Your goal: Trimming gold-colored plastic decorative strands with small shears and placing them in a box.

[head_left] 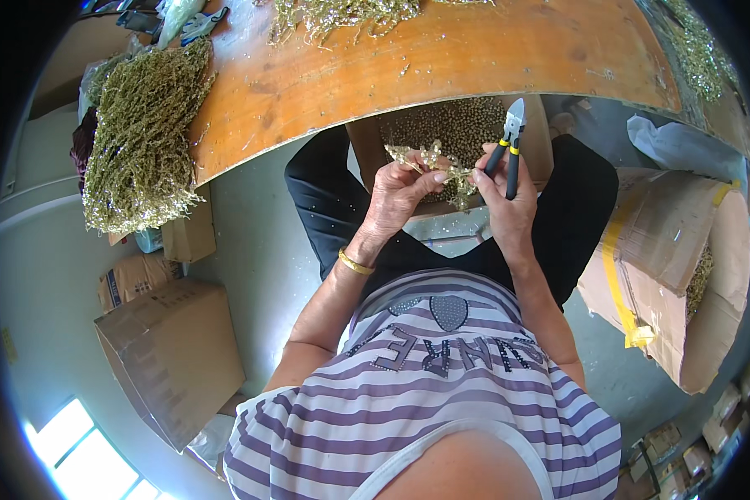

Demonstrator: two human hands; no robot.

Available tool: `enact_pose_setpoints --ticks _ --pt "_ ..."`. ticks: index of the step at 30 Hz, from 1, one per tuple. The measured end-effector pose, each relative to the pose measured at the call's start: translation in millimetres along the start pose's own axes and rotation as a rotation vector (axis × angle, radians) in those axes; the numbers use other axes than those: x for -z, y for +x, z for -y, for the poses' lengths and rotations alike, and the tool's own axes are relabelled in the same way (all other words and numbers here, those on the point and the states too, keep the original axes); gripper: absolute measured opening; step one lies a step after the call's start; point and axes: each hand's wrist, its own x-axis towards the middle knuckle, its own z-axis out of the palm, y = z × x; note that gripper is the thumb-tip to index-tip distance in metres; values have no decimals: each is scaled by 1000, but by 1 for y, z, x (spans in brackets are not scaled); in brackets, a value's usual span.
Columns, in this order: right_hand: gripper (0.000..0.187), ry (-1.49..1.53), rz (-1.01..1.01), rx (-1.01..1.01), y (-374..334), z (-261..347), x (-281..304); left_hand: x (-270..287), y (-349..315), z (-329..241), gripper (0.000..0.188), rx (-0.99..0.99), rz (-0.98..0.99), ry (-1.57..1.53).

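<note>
Left hand (398, 193) pinches a glittery gold sprig (429, 158) while right hand (508, 200) grips black-and-yellow cutting pliers (511, 143), jaws up, above a box of sprigs (450, 129).

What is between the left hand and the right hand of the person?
In the head view, a short glittery gold sprig spans the gap: the left hand pinches one end and the right hand, which also holds the cutting pliers, touches the other.

Purple-and-white striped sleeveless top (442, 392), black trousers (333, 200) — gold bangle (354, 265)
</note>
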Motion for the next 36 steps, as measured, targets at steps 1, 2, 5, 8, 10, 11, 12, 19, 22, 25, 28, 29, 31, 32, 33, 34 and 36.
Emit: enact_pose_setpoints --ticks 1,2,5,8,10,11,12,19,22,25,28,29,31,32,33,34,36 --pt "32 5 1 14 0 -1 0 -3 0 1 16 -1 -30 -34" --pt "32 4 2 14 0 0 0 -4 -1 1 18 -2 -60 -67" --pt "33 2 28 20 -2 3 -1 -5 -2 -3 17 75 -60 -91" --pt "34 29 33 6 -3 3 -3 -5 1 0 11 122 -32 -74" --pt "33 -15 21 23 -3 0 -2 -9 -1 -4 9 129 -12 -23" --pt "33 -15 21 23 -3 1 -2 -10 -1 -7 8 135 5 28" --pt "33 -13 14 26 -4 2 -3 -9 -1 -5 8 135 5 29" --pt "33 -186 10 52 -6 -1 1 -13 2 -7 5 96 -116 -9" --pt "34 -171 28 22 -6 1 -1 -10 2 -2 4 90 -76 -43" --pt "34 -162 57 1 -8 -2 -3 -9 4 1 7 56 -49 -92" --pt "36 -110 74 -17 -7 -4 -6 -7 4 5 6 50 -26 -168" --pt "37 -37 73 -34 -7 -5 -6 -7 4 5 6 51 -11 -179" --pt "37 -7 63 -68 -6 -3 -8 -10 2 2 6 96 -10 -255" --pt "38 24 55 -103 -5 -2 -8 -11 0 0 6 141 -9 -330" --pt "38 24 56 -103 -5 -2 -8 -11 0 0 6 140 -10 -330" --pt "37 55 38 -95 -4 -3 -7 -10 -1 1 6 139 13 -403" --pt "37 103 -16 -74 -3 -4 -6 -7 -2 1 6 137 34 -475"
